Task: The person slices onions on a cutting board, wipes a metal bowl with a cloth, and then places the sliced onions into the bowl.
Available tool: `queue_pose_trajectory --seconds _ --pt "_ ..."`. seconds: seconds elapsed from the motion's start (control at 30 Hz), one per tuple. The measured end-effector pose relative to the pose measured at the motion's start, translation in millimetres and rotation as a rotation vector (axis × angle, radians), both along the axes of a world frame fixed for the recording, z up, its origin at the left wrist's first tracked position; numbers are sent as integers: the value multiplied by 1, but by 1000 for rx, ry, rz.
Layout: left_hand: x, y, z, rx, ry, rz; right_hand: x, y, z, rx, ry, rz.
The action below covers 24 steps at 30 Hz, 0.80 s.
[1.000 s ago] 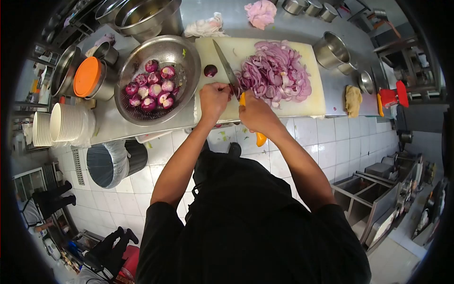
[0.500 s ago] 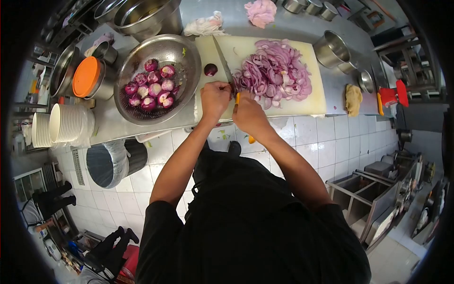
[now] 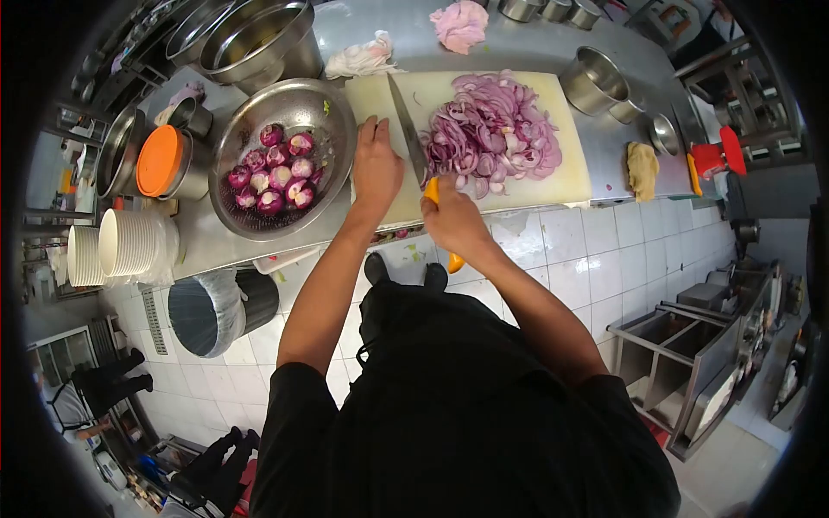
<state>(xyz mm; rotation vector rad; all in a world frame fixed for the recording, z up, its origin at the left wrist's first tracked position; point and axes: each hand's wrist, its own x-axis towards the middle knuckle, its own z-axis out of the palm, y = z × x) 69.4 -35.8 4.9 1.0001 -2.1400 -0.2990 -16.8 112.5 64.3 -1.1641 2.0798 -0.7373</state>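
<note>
My right hand (image 3: 453, 220) is closed around the orange handle of a long knife (image 3: 408, 125). The blade lies over the white cutting board (image 3: 561, 177), pointing away from me. My left hand (image 3: 378, 168) is at the board's left edge, back up and fingers bent close together; what is under them is hidden. Sliced purple onion (image 3: 505, 129) is heaped on the board, right of the blade. Left of my left hand, a perforated steel bowl (image 3: 338, 155) holds several peeled purple onions (image 3: 280, 177).
A pink cloth (image 3: 459, 26) and a white cloth (image 3: 361, 57) lie behind the board. Steel pots (image 3: 594, 82) and a yellow cloth (image 3: 642, 171) are on the right. Stacked white bowls (image 3: 129, 243) stand left, above a lined bin (image 3: 205, 315). Other people's legs (image 3: 211, 466) show lower left.
My left hand has moved left and away from the knife, over to where the dark onion lay; that onion no longer shows. My right hand still grips the knife. The whole view has shifted slightly.
</note>
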Motion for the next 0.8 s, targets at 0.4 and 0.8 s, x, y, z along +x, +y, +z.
queue_pose_trajectory --seconds 0.4,0.8 --pt "19 34 0 205 190 -101 -26 2 11 37 100 120" --pt "26 37 -15 247 246 -126 -15 -19 -16 -84 251 173"
